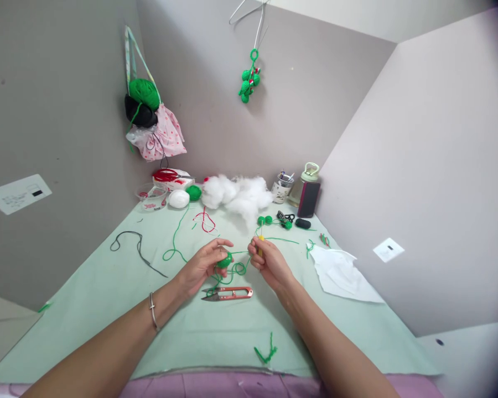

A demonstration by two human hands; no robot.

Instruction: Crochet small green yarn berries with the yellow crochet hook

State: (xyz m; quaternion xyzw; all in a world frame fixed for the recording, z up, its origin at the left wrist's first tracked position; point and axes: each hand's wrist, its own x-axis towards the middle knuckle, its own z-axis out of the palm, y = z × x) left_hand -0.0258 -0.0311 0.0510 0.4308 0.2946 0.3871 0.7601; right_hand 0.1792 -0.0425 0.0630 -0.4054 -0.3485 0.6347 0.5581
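My left hand point(209, 260) holds a small green crocheted ball point(224, 260) between its fingers and thumb. A strand of green yarn point(239, 252) runs from the ball across to my right hand point(265, 260). That hand is closed round the yellow handle of a crochet hook point(260, 244), its thin shaft pointing up and away from me. Loose loops of green yarn lie on the cloth between the hands. Just below them rests a pair of orange-handled thread snips point(227, 293), blades to the left, with yarn by the tips.
White stuffing point(236, 196) is heaped at the back, beside a green yarn ball point(193, 192) and a white yarn ball point(179, 199). Several green balls point(268, 220) lie behind my right hand. A bottle point(305, 185), phone point(309, 199) and white fabric point(340, 273) are on the right.
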